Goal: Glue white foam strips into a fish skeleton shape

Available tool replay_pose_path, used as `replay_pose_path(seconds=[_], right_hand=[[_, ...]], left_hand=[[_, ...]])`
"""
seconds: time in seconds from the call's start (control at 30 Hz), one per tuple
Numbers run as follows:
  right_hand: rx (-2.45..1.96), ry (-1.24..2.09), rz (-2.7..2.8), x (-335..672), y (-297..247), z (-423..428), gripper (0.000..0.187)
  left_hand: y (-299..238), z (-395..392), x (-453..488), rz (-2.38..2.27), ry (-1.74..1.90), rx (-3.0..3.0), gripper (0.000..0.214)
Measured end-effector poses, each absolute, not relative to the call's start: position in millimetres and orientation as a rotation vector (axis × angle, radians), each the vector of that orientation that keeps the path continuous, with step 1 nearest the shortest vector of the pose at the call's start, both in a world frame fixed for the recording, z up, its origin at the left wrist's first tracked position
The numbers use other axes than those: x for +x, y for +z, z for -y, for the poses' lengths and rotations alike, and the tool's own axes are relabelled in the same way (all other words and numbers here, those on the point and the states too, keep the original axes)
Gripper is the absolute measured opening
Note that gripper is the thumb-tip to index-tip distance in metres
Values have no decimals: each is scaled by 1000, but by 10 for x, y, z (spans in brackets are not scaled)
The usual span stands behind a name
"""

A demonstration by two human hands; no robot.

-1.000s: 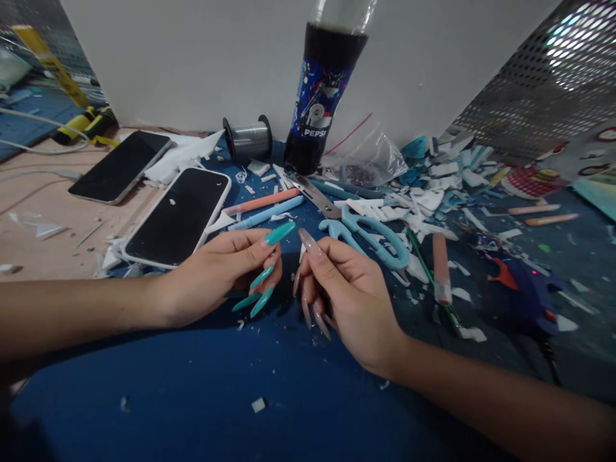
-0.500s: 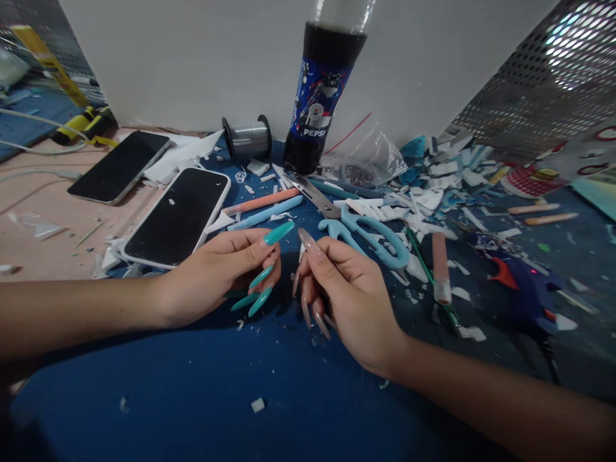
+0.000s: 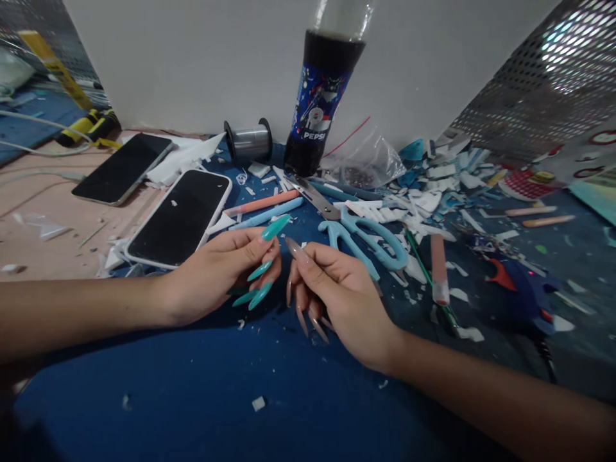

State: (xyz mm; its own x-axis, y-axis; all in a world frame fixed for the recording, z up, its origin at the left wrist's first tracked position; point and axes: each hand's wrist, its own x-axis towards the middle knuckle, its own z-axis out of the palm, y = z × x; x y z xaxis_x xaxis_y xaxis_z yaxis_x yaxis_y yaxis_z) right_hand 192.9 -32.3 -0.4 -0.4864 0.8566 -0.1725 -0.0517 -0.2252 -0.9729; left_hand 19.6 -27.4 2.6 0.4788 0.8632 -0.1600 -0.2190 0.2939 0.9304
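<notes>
My left hand [image 3: 219, 273], with long teal nails, rests on the blue mat [image 3: 202, 391] with its fingers curled towards the thumb. My right hand [image 3: 339, 298], with long pale nails, lies right beside it, fingers curled too, so the fingertips of both hands nearly touch. Whatever sits between the fingertips is too small or too hidden to make out. Light-blue scissors [image 3: 366, 234] lie just beyond my right hand. A white-cased phone [image 3: 180, 218] lies just beyond my left hand.
A Pepsi bottle [image 3: 320, 96] stands at the white wall beside a wire spool [image 3: 249, 139] and a clear bag [image 3: 368, 160]. A second phone [image 3: 122, 168] lies far left. White and blue foam scraps [image 3: 433, 186] litter the right. A blue glue gun [image 3: 522, 285] lies at right.
My right hand has shifted slightly left, closer to the left hand. The view has moved a little; nothing else has changed.
</notes>
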Motion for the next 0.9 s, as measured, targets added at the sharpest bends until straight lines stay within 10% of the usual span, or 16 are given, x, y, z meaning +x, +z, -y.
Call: replay_pose_path(seconds=[0.9], right_hand=[[-953,1801,1443,1941,-12,307,33]], left_hand=[[61,266,185,-827,810,894,37]])
